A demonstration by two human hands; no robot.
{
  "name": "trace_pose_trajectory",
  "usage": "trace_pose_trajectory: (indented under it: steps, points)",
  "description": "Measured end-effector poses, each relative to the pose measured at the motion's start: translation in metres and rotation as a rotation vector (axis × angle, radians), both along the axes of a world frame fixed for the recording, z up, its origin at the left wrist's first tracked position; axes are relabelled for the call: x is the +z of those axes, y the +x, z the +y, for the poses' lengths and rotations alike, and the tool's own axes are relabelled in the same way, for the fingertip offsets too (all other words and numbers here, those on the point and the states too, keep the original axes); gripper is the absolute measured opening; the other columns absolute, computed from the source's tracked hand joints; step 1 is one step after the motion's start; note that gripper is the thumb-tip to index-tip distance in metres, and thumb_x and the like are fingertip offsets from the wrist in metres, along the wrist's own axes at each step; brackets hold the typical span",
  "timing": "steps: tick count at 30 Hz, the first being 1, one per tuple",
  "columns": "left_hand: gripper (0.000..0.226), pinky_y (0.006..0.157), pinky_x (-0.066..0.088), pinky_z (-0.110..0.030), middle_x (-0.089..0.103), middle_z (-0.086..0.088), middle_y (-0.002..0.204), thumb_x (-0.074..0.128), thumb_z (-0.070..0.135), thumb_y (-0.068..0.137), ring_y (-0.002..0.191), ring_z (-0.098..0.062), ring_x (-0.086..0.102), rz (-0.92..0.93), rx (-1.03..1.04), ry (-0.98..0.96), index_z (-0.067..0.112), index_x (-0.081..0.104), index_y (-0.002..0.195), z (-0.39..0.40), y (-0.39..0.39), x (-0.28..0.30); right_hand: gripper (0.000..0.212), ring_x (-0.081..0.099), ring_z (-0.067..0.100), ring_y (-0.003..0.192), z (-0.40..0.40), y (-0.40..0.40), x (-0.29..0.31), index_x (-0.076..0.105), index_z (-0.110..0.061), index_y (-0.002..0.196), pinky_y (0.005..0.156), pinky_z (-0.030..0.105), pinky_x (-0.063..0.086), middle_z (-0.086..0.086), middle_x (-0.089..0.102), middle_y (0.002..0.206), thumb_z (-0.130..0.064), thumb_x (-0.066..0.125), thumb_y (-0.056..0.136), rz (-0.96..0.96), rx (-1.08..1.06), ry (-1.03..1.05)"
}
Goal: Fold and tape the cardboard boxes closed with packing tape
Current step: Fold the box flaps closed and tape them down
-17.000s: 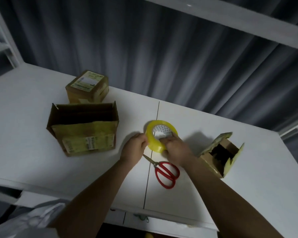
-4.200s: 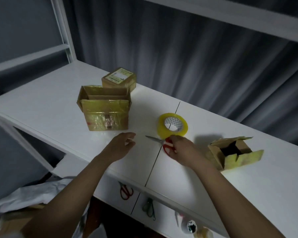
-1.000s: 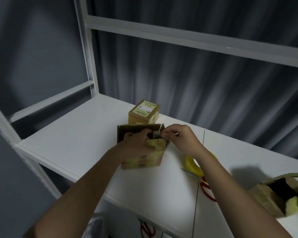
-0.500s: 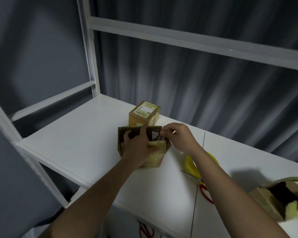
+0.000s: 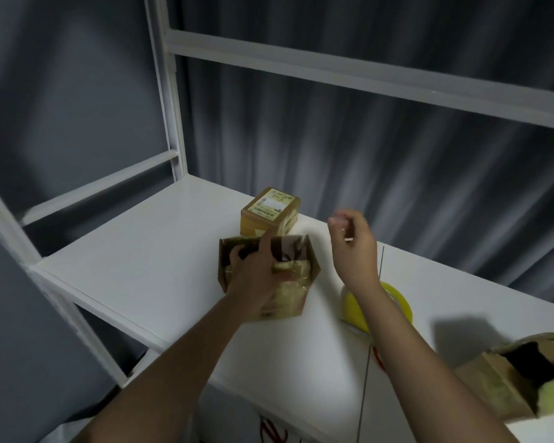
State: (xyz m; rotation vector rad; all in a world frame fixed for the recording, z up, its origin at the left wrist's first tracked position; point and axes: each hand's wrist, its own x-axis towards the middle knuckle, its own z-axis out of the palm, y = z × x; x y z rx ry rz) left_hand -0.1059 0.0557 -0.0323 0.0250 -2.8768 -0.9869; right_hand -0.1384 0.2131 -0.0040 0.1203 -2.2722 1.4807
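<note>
An open cardboard box (image 5: 296, 287) wrapped in old yellowish tape stands on the white table (image 5: 160, 251). My left hand (image 5: 256, 270) lies over its near wall, fingers curled into the opening and gripping the top edge. My right hand (image 5: 352, 238) hovers in the air to the right of the box, fingers loosely curled, holding nothing that I can make out. The yellow tape roll (image 5: 397, 302) lies on the table under my right forearm. A second open box (image 5: 506, 378) lies on its side at the right edge.
A small sealed box (image 5: 271, 212) with a label stands just behind the open one. Red scissors (image 5: 378, 358) peek out beside my right forearm. White shelf posts rise at the left, a rail crosses overhead, and a dark curtain hangs behind.
My right hand has let go of the box flap and lifted up and to the right. My left hand stays gripping the box, which has shifted slightly.
</note>
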Motion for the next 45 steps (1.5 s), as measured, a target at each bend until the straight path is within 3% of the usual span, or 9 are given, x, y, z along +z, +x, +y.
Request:
trace_pose_trajectory:
  steps: [3, 6, 11, 16, 24, 28, 37, 41, 45]
  points:
    - [0.084, 0.113, 0.009, -0.041, 0.048, -0.002, 0.138, 0.056, 0.035, 0.092, 0.137, -0.024, 0.029, -0.104, -0.086, -0.030, 0.024, -0.004, 0.149, -0.002, 0.004, 0.012, 0.020, 0.059, 0.020, 0.061, 0.002, 0.030, -0.021, 0.065, -0.006, 0.087, 0.059, 0.030, 0.050, 0.008, 0.064, 0.068, 0.002, 0.049, 0.094, -0.086, 0.167, -0.276]
    - [0.087, 0.113, 0.010, -0.044, 0.047, 0.000, 0.139, 0.054, 0.018, 0.094, 0.138, -0.028, 0.021, -0.185, -0.182, -0.056, 0.026, -0.013, 0.148, -0.010, 0.003, 0.015, 0.027, 0.065, 0.019, 0.066, -0.009, 0.043, -0.038, 0.069, -0.009, 0.079, 0.069, 0.037, 0.055, 0.005, 0.069, 0.070, 0.005, 0.050, 0.092, -0.205, 0.230, -0.376]
    - [0.076, 0.108, 0.031, -0.045, 0.025, -0.016, 0.145, 0.050, 0.028, 0.095, 0.126, -0.034, 0.036, -0.251, -0.126, 0.053, 0.045, -0.005, 0.146, -0.013, -0.002, 0.001, 0.029, 0.065, 0.004, 0.084, -0.029, 0.043, -0.059, 0.070, -0.026, 0.084, 0.077, 0.018, 0.048, -0.009, 0.072, 0.088, -0.003, 0.054, 0.090, -0.090, 0.224, -0.051]
    - [0.064, 0.111, 0.022, -0.044, 0.017, -0.008, 0.144, 0.040, 0.036, 0.100, 0.130, -0.030, 0.028, -0.257, -0.138, 0.126, 0.044, -0.003, 0.146, -0.009, 0.001, 0.001, 0.031, 0.062, 0.002, 0.075, -0.031, 0.054, -0.075, 0.069, -0.016, 0.080, 0.070, 0.013, 0.045, -0.007, 0.069, 0.080, 0.007, 0.050, 0.090, -0.135, 0.206, -0.271]
    - [0.072, 0.095, 0.038, -0.044, 0.038, -0.034, 0.133, 0.046, 0.024, 0.097, 0.115, -0.049, 0.042, -0.218, -0.125, -0.035, 0.041, -0.002, 0.148, -0.010, 0.007, 0.001, 0.018, 0.060, 0.007, 0.077, -0.035, 0.063, -0.093, 0.067, -0.015, 0.079, 0.067, 0.014, 0.044, 0.006, 0.067, 0.085, -0.007, 0.051, 0.082, -0.079, 0.210, -0.239]
    - [0.079, 0.105, 0.026, -0.040, 0.020, -0.012, 0.138, 0.046, 0.029, 0.099, 0.122, -0.031, 0.033, -0.275, -0.110, 0.056, 0.046, -0.018, 0.143, -0.010, 0.002, -0.003, 0.019, 0.061, 0.004, 0.075, -0.036, 0.065, -0.090, 0.068, -0.018, 0.077, 0.065, 0.012, 0.044, 0.002, 0.069, 0.081, -0.009, 0.052, 0.080, -0.096, 0.198, -0.245]
    - [0.085, 0.098, 0.023, -0.038, 0.055, 0.005, 0.121, 0.048, 0.020, 0.096, 0.120, -0.028, 0.032, -0.182, -0.173, -0.018, 0.035, -0.019, 0.145, -0.013, -0.002, -0.007, 0.033, 0.067, 0.015, 0.078, -0.028, 0.063, -0.100, 0.074, -0.014, 0.076, 0.072, 0.018, 0.050, -0.002, 0.073, 0.076, 0.009, 0.053, 0.087, -0.284, 0.188, -0.494]
    - [0.085, 0.094, 0.024, -0.035, 0.054, 0.002, 0.122, 0.049, 0.019, 0.096, 0.112, -0.022, 0.031, -0.122, -0.165, -0.013, 0.035, -0.019, 0.145, -0.014, -0.004, -0.010, 0.022, 0.063, 0.016, 0.069, -0.025, 0.061, -0.102, 0.074, -0.011, 0.076, 0.066, 0.028, 0.049, 0.001, 0.071, 0.073, -0.004, 0.056, 0.085, -0.307, 0.136, -0.198]
    - [0.085, 0.104, 0.032, -0.040, 0.042, 0.003, 0.122, 0.053, 0.016, 0.093, 0.124, -0.029, 0.032, -0.069, -0.137, -0.016, 0.033, -0.009, 0.149, -0.015, 0.000, -0.015, 0.027, 0.052, 0.019, 0.079, -0.014, 0.065, -0.074, 0.070, -0.008, 0.083, 0.069, 0.027, 0.041, 0.005, 0.064, 0.080, -0.024, 0.049, 0.077, 0.156, 0.013, 0.268]
